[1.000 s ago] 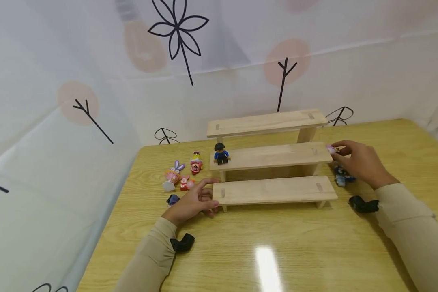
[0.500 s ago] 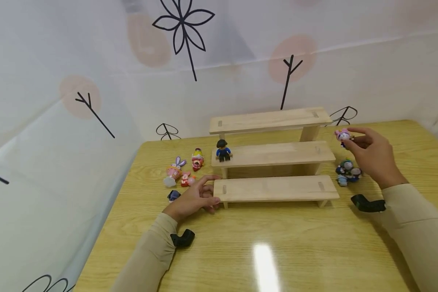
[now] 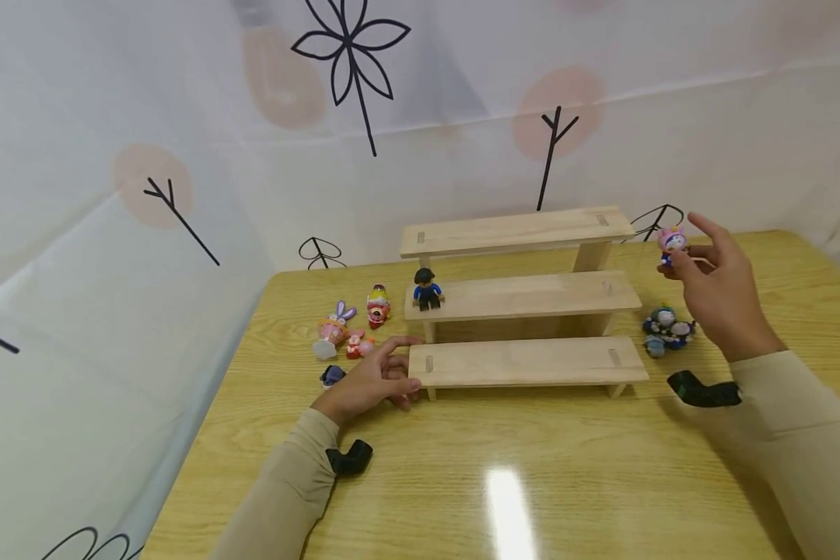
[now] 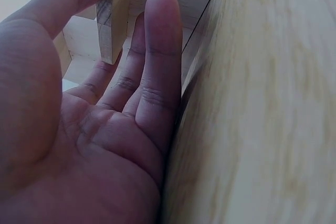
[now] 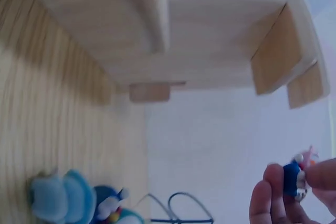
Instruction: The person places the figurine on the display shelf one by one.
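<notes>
In the head view my right hand (image 3: 724, 292) pinches a small figurine (image 3: 672, 243) with a pink eared hat and blue body, raised to the right of the wooden step shelf (image 3: 525, 295). The right wrist view shows the figurine (image 5: 294, 179) between thumb and fingers. My left hand (image 3: 367, 381) grips the left end of the lowest step, thumb on top and fingers under it. From the left wrist, the board (image 4: 113, 19) sits between thumb and fingers (image 4: 160, 51). A toy figure (image 3: 428, 292) in blue with a black cap sits at the middle step's left end.
Left of the shelf lie several toys: a rabbit-eared figurine (image 3: 332, 334), a red one (image 3: 378, 306), a small pig-like one (image 3: 357, 344) and a dark blue one (image 3: 332, 376). A cluster of blue figurines (image 3: 667, 330) lies right of the shelf. A patterned cloth (image 3: 462, 155) hangs behind.
My right hand has lifted the figurine up and to the right, away from the middle step's right end; its index finger now points up. My left hand has stayed at the lowest step.
</notes>
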Motion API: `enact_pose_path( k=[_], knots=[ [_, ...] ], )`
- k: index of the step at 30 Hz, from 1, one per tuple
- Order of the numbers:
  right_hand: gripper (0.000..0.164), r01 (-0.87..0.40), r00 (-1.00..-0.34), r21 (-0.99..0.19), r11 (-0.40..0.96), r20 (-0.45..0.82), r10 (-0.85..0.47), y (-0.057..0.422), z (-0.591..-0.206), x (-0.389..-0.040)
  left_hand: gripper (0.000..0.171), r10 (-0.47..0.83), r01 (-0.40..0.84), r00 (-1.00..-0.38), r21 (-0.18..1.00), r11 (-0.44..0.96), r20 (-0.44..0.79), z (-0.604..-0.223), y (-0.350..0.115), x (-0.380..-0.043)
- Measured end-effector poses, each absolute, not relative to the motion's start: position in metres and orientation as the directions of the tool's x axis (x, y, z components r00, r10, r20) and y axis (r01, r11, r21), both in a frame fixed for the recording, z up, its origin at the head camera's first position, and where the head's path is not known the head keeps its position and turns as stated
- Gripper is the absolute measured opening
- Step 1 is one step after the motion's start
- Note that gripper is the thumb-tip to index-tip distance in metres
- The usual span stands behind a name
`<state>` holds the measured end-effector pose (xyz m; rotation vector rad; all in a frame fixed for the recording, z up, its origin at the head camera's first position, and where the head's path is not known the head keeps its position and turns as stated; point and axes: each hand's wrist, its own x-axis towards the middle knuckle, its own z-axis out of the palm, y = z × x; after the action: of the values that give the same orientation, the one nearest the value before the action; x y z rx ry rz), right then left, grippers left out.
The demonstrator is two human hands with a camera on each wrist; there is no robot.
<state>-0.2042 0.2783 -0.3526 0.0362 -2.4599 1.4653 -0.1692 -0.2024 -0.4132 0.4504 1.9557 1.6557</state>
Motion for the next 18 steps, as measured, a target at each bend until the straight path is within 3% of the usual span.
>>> enact_pose_path(
  k=[18],
  knots=[
    [0.052,-0.278,-0.927,-0.894,0.351,0.346,0.147,0.249,-0.33,-0.189,0.07,0.562,-0.096,-0.805,0.977,0.19,-0.188,-0.412,-0.202,-0.167]
  ],
)
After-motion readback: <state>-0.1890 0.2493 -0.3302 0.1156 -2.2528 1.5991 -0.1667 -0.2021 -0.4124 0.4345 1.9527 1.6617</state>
